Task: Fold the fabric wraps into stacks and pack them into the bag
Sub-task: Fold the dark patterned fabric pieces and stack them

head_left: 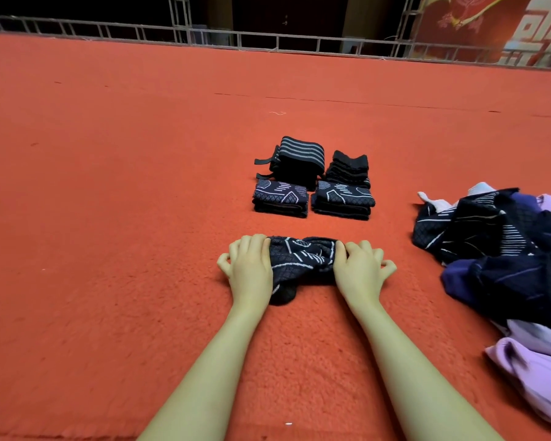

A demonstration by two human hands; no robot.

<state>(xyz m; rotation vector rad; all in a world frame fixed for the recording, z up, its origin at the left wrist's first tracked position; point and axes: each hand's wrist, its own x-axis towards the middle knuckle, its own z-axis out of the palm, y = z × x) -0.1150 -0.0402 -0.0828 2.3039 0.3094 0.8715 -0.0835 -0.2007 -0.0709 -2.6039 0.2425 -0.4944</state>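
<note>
A dark navy knit wrap [303, 265], patterned with white lines and a fine diamond mesh, lies bunched on the fuzzy red-orange carpet [109, 218] directly in front of the person. The left hand [248, 268] pinches its left end with curled fingers, and the right hand [360, 268] does the same at the right end, so the cloth sits gathered between them; a dark rounded end pokes out below the left wrist. Beyond the hands stand four neat stacks close together: two patterned folded stacks [280, 198] in front, a grey-striped black bundle [296, 157] with loose straps, and a plain black stack [349, 168] behind. Well to the right sprawls a loose pile of unfolded wraps [497, 243], navy, purple and pale lilac, cut off by the frame edge. A metal truss rail [204, 36] borders the carpet far behind. No bag can be made out.
</note>
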